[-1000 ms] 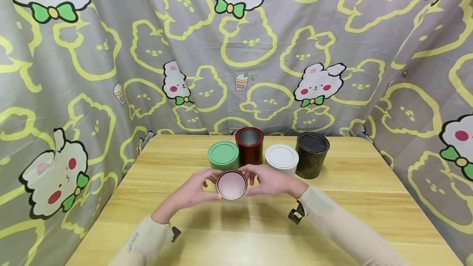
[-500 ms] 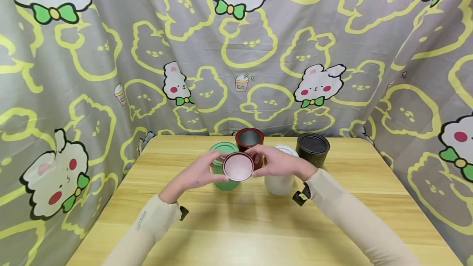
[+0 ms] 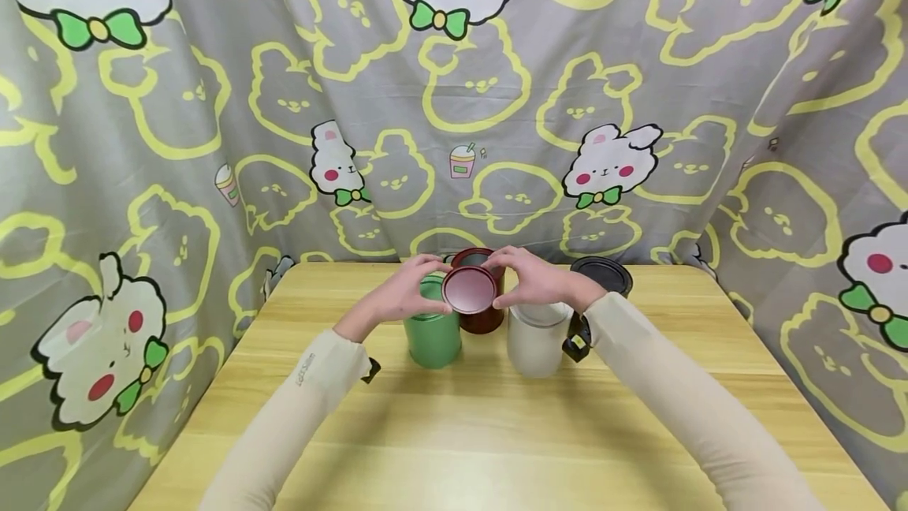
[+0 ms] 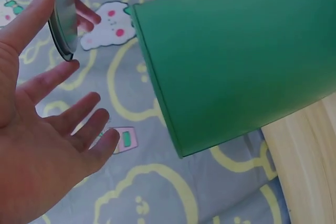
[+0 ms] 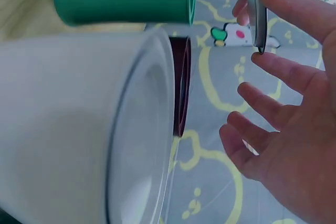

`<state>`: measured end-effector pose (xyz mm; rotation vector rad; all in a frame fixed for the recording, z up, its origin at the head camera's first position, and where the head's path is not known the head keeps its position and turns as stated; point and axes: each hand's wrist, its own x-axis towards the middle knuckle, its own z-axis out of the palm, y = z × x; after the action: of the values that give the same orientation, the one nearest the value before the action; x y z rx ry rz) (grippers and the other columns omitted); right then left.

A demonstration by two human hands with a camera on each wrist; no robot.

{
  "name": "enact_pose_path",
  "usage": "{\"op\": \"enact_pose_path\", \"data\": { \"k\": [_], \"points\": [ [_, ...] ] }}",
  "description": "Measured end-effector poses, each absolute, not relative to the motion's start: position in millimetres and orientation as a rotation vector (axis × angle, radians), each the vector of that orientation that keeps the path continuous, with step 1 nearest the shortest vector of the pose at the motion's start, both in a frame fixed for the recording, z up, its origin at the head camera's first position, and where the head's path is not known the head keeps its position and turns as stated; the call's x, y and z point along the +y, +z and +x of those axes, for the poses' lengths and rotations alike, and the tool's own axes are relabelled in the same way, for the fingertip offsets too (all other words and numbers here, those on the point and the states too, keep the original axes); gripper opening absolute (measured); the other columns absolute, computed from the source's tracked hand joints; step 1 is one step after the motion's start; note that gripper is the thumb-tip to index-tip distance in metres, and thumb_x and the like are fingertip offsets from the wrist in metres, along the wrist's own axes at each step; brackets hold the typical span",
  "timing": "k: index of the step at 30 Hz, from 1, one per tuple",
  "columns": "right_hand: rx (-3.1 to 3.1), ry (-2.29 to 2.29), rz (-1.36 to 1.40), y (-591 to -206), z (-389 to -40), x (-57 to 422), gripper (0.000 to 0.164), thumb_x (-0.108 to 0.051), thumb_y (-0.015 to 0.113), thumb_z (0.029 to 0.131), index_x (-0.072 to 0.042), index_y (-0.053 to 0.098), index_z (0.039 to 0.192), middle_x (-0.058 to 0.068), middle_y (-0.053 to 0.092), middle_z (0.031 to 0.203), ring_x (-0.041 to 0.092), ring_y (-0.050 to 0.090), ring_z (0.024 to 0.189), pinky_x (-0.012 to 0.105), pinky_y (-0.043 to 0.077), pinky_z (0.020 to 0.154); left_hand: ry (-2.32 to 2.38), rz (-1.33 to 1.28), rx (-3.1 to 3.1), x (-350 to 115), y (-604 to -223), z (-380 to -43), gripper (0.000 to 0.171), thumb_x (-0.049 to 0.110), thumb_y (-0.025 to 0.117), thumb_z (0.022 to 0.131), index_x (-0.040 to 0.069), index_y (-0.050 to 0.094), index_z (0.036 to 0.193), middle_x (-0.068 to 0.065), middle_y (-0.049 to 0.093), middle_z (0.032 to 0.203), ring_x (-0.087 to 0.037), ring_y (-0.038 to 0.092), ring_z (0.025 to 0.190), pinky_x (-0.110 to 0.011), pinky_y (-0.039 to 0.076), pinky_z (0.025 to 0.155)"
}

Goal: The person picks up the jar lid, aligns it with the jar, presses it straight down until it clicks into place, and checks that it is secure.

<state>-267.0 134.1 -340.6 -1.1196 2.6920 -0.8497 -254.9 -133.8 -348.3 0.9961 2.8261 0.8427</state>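
Both hands hold a round red-rimmed lid (image 3: 469, 290) between them, tilted so its shiny pinkish face shows in the head view. My left hand (image 3: 404, 292) pinches its left edge between thumb and index finger, the other fingers spread. On the opposite edge my right hand (image 3: 537, 282) pinches the same way. In the wrist views the lid (image 4: 64, 19) looks thin and metallic. Just behind and below it stands a dark red can (image 3: 482, 322), open-topped, partly hidden by the lid. In the right wrist view the red can's rim (image 5: 181, 87) shows beyond the white can.
A green can (image 3: 434, 341) with its lid on stands left of the red one, under my left hand. To the right are a lidded white can (image 3: 537, 345) and a black can (image 3: 603, 273), partly behind my right arm. A patterned curtain (image 3: 511, 101) hangs behind the wooden table (image 3: 454, 448).
Both hands have carried the lid forward and slightly right, from in front of the cans to near the red can's top. The lid has tipped flatter. The cans have not moved.
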Motion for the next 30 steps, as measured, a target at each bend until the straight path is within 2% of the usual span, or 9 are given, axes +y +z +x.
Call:
{"op": "enact_pose_path", "data": {
  "k": [9, 20, 26, 30],
  "points": [
    [2.616, -0.859, -0.940, -342.5, -290.3, 135.7, 0.059, -0.025, 0.076, 0.080, -0.005, 0.054, 0.130, 0.014, 0.046, 0.132, 0.033, 0.044, 0.120, 0.046, 0.037, 0.098, 0.810, 0.934, 2.740, -128.4, -350.6, -283.9, 0.063, 0.034, 0.075, 0.081, 0.010, 0.051, 0.134, -0.014, 0.040, 0.140, -0.028, 0.034, 0.130, -0.046, 0.033, 0.103],
    [2.531, -0.893, -0.880, -345.2, -313.8, 138.9, 0.058, -0.021, 0.073, 0.083, -0.003, 0.050, 0.133, 0.012, 0.054, 0.130, 0.030, 0.042, 0.127, 0.048, 0.029, 0.106, 0.769, 0.895, 2.658, -120.6, -347.6, -311.0, 0.062, 0.031, 0.074, 0.083, 0.007, 0.049, 0.135, -0.013, 0.045, 0.137, -0.028, 0.039, 0.127, -0.044, 0.033, 0.103],
    [2.539, -0.874, -0.850, -347.4, -324.5, 140.0, 0.061, -0.027, 0.072, 0.083, -0.003, 0.049, 0.134, 0.014, 0.052, 0.132, 0.035, 0.041, 0.127, 0.049, 0.030, 0.105, 0.802, 0.896, 2.593, -117.6, -346.9, -324.3, 0.061, 0.027, 0.073, 0.084, 0.004, 0.047, 0.135, -0.012, 0.046, 0.138, -0.028, 0.037, 0.132, -0.041, 0.029, 0.107],
    [2.528, -0.908, -0.814, -349.5, -332.1, 139.9, 0.060, -0.024, 0.073, 0.083, -0.003, 0.049, 0.134, 0.016, 0.053, 0.131, 0.037, 0.040, 0.127, 0.049, 0.030, 0.105, 0.846, 0.871, 2.536, -115.6, -345.0, -331.8, 0.058, 0.023, 0.073, 0.085, 0.003, 0.048, 0.133, -0.014, 0.047, 0.137, -0.030, 0.037, 0.131, -0.045, 0.029, 0.107]
  ]
}}
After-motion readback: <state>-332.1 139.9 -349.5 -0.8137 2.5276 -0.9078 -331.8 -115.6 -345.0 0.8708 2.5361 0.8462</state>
